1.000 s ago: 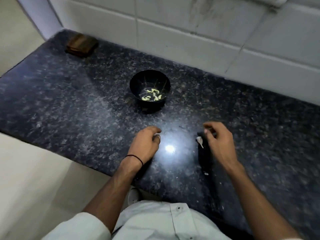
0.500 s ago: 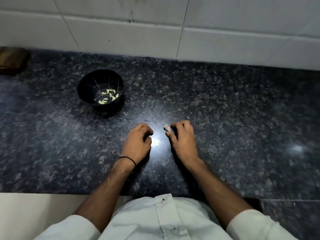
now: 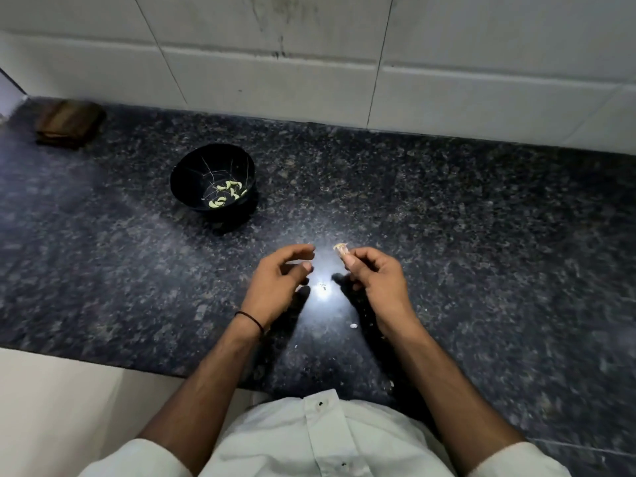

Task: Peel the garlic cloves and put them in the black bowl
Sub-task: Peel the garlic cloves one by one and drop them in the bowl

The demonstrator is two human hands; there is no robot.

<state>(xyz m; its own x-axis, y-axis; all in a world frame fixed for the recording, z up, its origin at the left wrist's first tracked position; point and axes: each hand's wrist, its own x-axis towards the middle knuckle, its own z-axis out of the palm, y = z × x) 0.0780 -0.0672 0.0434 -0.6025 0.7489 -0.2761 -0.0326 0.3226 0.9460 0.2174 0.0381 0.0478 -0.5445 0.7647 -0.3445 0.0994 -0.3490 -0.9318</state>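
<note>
Head view: the right hand (image 3: 375, 280) pinches a garlic clove (image 3: 341, 249) between thumb and fingertips, above the dark granite countertop (image 3: 464, 218); only the clove's papery, partly skinned end shows beyond the fingers, pointing away towards the white tiled wall (image 3: 275, 63) and a little left; the rest of its length is hidden in the grip. The left hand (image 3: 278, 280) hovers just beside it, fingers loosely curled, thumb and forefinger apart, holding nothing; a black band (image 3: 249, 320) circles its wrist. The black bowl (image 3: 192, 177) stands upright farther back and to the left, well apart from the hands, with several peeled cloves (image 3: 227, 192) in its bottom. A skin scrap (image 3: 353, 326) lies near the right wrist; a wooden block (image 3: 69, 123) sits at the far left by the wall.
</note>
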